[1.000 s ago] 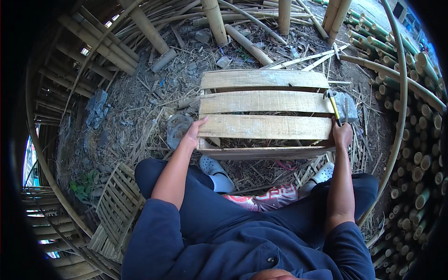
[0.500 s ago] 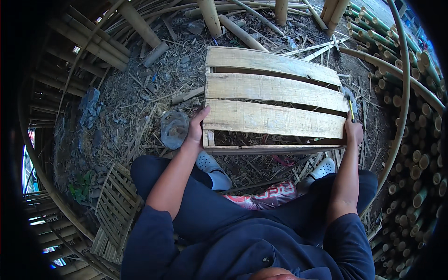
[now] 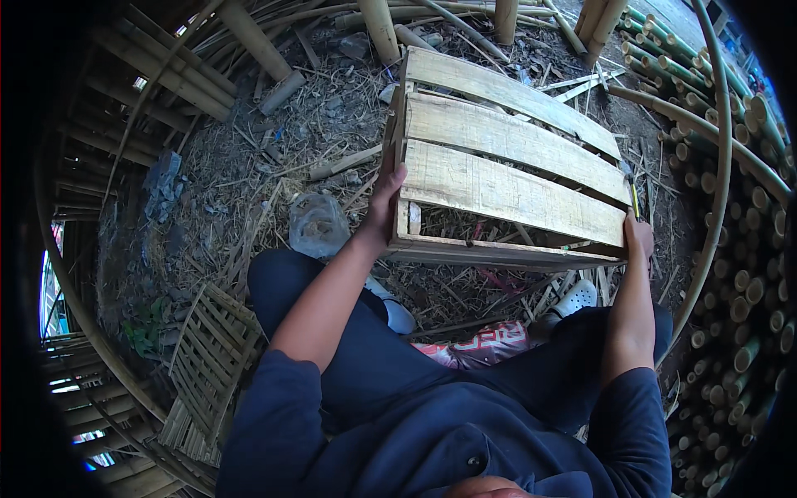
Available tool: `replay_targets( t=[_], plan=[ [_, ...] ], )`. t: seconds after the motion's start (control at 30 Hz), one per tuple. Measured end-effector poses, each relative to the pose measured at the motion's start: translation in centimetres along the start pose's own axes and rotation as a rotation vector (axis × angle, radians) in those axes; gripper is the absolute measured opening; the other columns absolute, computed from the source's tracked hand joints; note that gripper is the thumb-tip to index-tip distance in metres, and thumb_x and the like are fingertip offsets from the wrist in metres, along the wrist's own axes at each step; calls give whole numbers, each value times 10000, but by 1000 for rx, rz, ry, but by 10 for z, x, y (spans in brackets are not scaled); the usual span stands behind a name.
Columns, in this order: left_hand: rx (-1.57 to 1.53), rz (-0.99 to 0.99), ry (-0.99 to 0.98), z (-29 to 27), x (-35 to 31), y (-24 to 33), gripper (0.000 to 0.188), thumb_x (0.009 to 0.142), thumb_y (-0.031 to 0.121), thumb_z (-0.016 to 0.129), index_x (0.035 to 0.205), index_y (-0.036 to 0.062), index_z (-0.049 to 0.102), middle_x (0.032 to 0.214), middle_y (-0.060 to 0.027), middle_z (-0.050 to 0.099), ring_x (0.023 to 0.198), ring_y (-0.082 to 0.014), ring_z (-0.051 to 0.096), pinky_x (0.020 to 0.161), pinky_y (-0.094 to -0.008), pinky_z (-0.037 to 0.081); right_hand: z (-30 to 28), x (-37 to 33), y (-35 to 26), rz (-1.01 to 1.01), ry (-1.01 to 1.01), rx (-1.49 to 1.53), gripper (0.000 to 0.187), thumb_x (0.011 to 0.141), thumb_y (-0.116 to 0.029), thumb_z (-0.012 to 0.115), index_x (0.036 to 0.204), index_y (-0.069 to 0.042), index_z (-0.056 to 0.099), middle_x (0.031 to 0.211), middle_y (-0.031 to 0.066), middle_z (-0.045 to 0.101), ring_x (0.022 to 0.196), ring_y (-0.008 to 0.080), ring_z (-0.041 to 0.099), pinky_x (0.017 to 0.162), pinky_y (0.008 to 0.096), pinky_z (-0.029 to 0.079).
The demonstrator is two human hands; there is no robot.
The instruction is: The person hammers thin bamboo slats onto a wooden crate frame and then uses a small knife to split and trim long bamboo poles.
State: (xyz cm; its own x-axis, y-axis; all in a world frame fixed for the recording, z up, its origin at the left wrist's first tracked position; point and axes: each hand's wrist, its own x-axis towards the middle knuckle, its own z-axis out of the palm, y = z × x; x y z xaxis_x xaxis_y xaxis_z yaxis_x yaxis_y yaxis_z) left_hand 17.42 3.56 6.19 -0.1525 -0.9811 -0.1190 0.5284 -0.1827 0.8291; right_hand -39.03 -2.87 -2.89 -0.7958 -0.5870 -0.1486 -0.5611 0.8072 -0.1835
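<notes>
A slatted wooden crate (image 3: 498, 174) is in front of me, three pale boards across its upper face with gaps between them. Its left end is raised and tilted away from me. My left hand (image 3: 385, 203) is closed on the near left corner, thumb on the edge of the closest board. At the near right corner, my right hand (image 3: 638, 238) is wrapped round a hammer (image 3: 633, 192) with a yellow-marked handle, and rests against the crate's end. The hammer's head lies beside the crate's right end; the right fingers are partly hidden.
A clear plastic bag (image 3: 319, 224) lies left of the crate on straw-littered ground. A woven bamboo panel (image 3: 214, 349) leans at the lower left. Cut bamboo poles (image 3: 739, 282) are stacked along the right. A printed sack (image 3: 490, 344) lies between my legs. Bamboo posts (image 3: 379, 29) stand at the back.
The crate's left end has risen and swung right and away from me, with my left hand moving along on it. My right hand has shifted slightly right, still with the hammer.
</notes>
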Motion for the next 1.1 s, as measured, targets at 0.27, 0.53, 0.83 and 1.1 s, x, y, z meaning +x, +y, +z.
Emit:
replay_targets(
  t=[0.27,0.53,0.83,1.1],
  plan=[
    [72,-21,-58,4,16,22,814,835,334,690,1526,54,361,1374,-169,519,1270,-282,544,1051,-425,481,-17,-34,-17,17,76,82,761,824,-638,565,1208,2,713,1267,232,683,1187,387,658,991,486,512],
    [102,153,-52,4,-11,77,795,839,323,648,1523,21,376,1385,-185,534,1259,-287,558,1060,-413,465,-53,-67,-49,5,84,158,788,777,-634,642,1217,18,702,1258,239,685,1172,379,666,980,475,514],
    [130,472,87,-60,-99,156,812,807,382,629,1478,-30,431,1370,-212,559,1242,-307,579,1036,-425,475,-106,-142,-153,-280,231,225,755,792,-631,635,1099,51,736,1102,274,722,1064,413,696,939,487,512],
    [-61,716,352,-194,-201,175,731,845,364,609,1429,-53,473,1354,-206,589,1238,-303,596,1055,-435,479,-111,-278,-323,-583,275,234,747,848,-731,550,1144,-80,763,1178,210,721,1137,371,680,989,478,509]
  ],
)
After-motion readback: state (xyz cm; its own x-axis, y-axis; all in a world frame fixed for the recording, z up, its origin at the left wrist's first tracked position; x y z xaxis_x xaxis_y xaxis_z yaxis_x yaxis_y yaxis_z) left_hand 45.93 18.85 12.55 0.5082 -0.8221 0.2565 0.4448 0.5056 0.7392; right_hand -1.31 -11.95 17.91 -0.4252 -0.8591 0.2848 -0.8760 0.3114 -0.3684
